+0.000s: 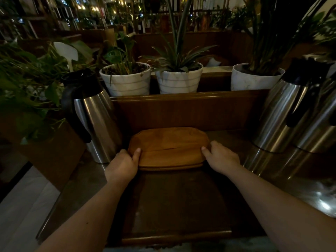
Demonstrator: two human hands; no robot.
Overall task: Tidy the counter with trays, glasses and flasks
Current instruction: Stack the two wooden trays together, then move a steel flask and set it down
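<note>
A small stack of oval wooden trays (169, 148) lies upside down at the back of the counter, against a wooden wall. My left hand (123, 164) grips its left end, thumb on top. My right hand (221, 159) grips its right end the same way. A steel flask (92, 115) with a black lid and handle stands just left of the trays. Two more steel flasks (283, 113) stand close together at the right. No glasses are in sight.
A large dark rectangular tray (174, 206) lies on the steel counter (81, 188) in front of the wooden trays. Three white plant pots (179, 80) stand on the ledge behind. Leafy plants crowd the left side.
</note>
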